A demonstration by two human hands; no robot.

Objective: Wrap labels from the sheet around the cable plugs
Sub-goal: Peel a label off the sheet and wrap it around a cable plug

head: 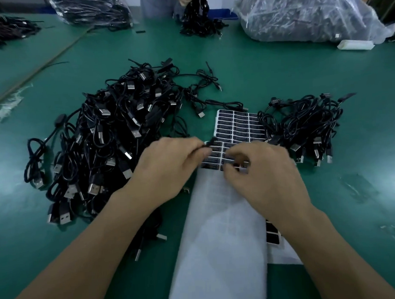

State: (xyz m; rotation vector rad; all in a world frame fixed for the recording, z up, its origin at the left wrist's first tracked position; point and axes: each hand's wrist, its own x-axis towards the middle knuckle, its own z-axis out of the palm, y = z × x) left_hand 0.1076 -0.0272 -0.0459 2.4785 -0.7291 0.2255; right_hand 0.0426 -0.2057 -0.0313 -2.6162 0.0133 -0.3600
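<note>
At the middle of the matte green table (279,75), the label sheet (238,125) lies flat, its long axis running from 6 o'clock toward 12 and leaning slightly to 1. Its far half carries rows of small, glossy black rectangles with rounded corners, and its near half is bare white backing. The left hand (170,163), coming in from 7 o'clock, has thumb and fingertips clamped on a slim black cable plug (212,141) over the sheet's left edge. The plug's blurred tip seems to point toward 1 o'clock. The right hand (260,169), from 5 o'clock, curls its fingers together and pinches a label (238,167) in the nearest printed row; blur hides whether it has lifted. At 9 o'clock sits a large tangled heap of cables (106,139), thin black cords with boxy metal-tipped plugs, and a smaller bundle (307,127) lies at 3 o'clock, touching the sheet. A crinkled clear plastic bag (303,13) full of dark cables rests at 1 o'clock.
</note>
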